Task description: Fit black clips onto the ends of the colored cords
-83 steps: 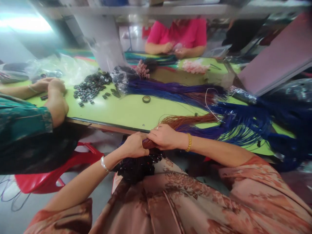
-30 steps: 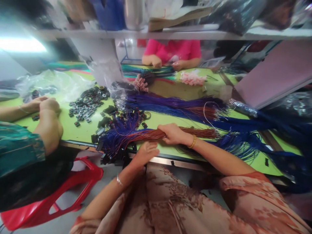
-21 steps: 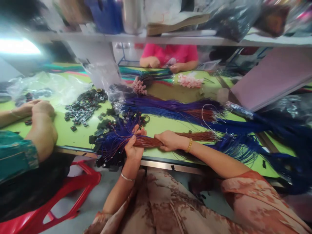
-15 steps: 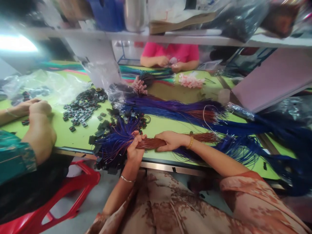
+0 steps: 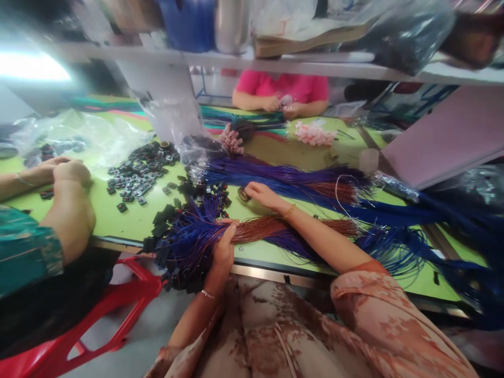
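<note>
My left hand [image 5: 224,244] is closed round a bundle of brown and blue wires [image 5: 260,227] near the table's front edge. Black connectors [image 5: 163,223] cluster at the bundle's left end, beyond the fanned blue strands. Further back, my right hand [image 5: 262,197] pinches a small brown ring, which looks like a roll of tape [image 5: 243,195], by its right side. The right forearm crosses over the wire bundle. Behind that hand lies another long bundle of blue and purple wires [image 5: 275,176].
Loose black connectors [image 5: 137,170] are heaped on the green table [image 5: 106,223]. A co-worker's hands [image 5: 71,170] rest at the left; another person in pink [image 5: 281,89] sits opposite. A shelf [image 5: 220,60] overhangs the table. A red stool [image 5: 129,294] stands at the lower left.
My right hand has let go of the brown wires, moved back and left, and taken hold of the tape roll. My left hand still grips the bundle.
</note>
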Available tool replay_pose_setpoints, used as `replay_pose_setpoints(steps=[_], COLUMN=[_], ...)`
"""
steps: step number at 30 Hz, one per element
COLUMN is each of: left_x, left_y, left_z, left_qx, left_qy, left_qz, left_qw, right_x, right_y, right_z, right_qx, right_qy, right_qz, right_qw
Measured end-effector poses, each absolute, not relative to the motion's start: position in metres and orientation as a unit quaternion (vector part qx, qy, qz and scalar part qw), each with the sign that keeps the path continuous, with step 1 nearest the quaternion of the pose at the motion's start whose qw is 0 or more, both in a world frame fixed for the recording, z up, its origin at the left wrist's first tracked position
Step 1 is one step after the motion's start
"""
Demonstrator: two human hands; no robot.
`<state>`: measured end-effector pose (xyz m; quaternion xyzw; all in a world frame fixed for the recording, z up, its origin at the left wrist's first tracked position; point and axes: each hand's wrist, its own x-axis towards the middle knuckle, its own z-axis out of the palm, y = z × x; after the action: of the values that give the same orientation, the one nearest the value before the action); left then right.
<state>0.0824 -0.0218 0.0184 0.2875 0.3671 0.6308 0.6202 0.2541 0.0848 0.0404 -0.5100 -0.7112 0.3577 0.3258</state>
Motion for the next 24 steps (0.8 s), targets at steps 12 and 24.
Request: replay_pose_setpoints(steps=[12,24], left_x=[0.093,0.094], left_y=[-0.011,-0.004], left_z=[0.006,-0.008], left_qx=[0.325,0.303], left_qy=[0.442,0.455], left_qz=[0.666,0.678], left_qw=[0.507,0.491], right_x=[0.222,0.212], right_y=[0.032,0.020], right_z=[0.073,0.072], right_qx=[-0.434,-0.456], right_qy=[-0.318,-0.341], right_qz=[0.748,0.723], right_qw=[0.390,0.392])
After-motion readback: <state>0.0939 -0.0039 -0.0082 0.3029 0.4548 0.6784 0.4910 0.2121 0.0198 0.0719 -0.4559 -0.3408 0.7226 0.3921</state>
